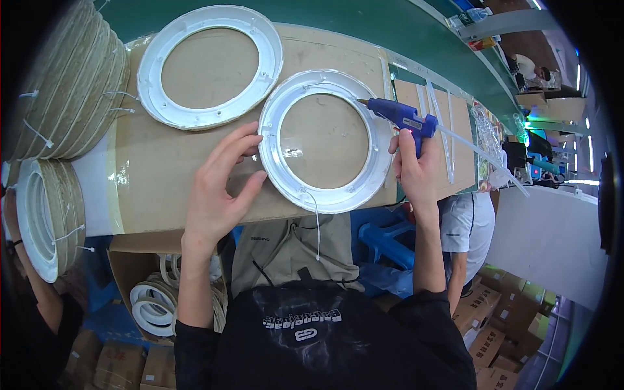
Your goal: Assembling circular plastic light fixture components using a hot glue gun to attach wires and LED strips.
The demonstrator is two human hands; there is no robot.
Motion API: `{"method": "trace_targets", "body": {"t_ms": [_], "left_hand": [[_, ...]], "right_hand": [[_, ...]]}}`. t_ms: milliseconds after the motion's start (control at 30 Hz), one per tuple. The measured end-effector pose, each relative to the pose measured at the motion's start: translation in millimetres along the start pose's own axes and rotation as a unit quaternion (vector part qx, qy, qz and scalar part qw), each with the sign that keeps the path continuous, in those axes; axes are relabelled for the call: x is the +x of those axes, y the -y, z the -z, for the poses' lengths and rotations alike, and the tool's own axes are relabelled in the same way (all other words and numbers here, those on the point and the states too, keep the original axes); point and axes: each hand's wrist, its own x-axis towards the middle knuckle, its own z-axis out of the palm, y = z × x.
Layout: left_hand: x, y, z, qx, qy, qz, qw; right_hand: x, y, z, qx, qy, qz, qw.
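A white ring-shaped frame (273, 170) lies on the cardboard-covered bench in front of me, a thin white wire hanging off its near edge. My left hand (224, 175) is at its left side, fingers spread, fingertips at or close to the rim. In my right hand (417, 166) is a blue hot glue gun (402, 116). Its nozzle points left, over the ring's upper right part, and a long clear glue stick (484, 156) sticks out of its back. Whether the nozzle touches the ring, I cannot tell. A second white ring (156, 97) rests farther away at the upper left.
Tall stacks of rings (78, 84) with cable-like tails stand at the left. Loose glue sticks (448, 130) lie on cardboard at the right. Below the bench, an open carton (127, 263) holds more rings, beside a blue stool (387, 244). Other people are at both sides.
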Motion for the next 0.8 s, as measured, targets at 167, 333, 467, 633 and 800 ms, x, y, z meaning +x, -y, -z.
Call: {"method": "trace_targets", "body": {"t_ms": [167, 333, 467, 633, 800], "left_hand": [[1, -1, 0, 0.004, 0.002, 0.001, 1.0], [1, -2, 0, -0.006, 0.002, -0.006, 1.0], [2, -1, 2, 0.0, 0.007, -0.007, 1.0], [1, -1, 1, -0.01, 0.007, -0.003, 1.0], [0, -1, 2, -0.01, 0.007, 0.0, 1.0]], "right_hand": [[1, 0, -2, 0.001, -0.006, 0.001, 1.0], [3, -7, 2, -0.012, 0.003, 0.003, 1.0], [2, -2, -3, 0.006, -0.018, -0.011, 1.0], [3, -8, 2, -0.022, -0.01, -0.004, 1.0], [4, -6, -1, -0.006, -0.01, -0.003, 1.0]]}}
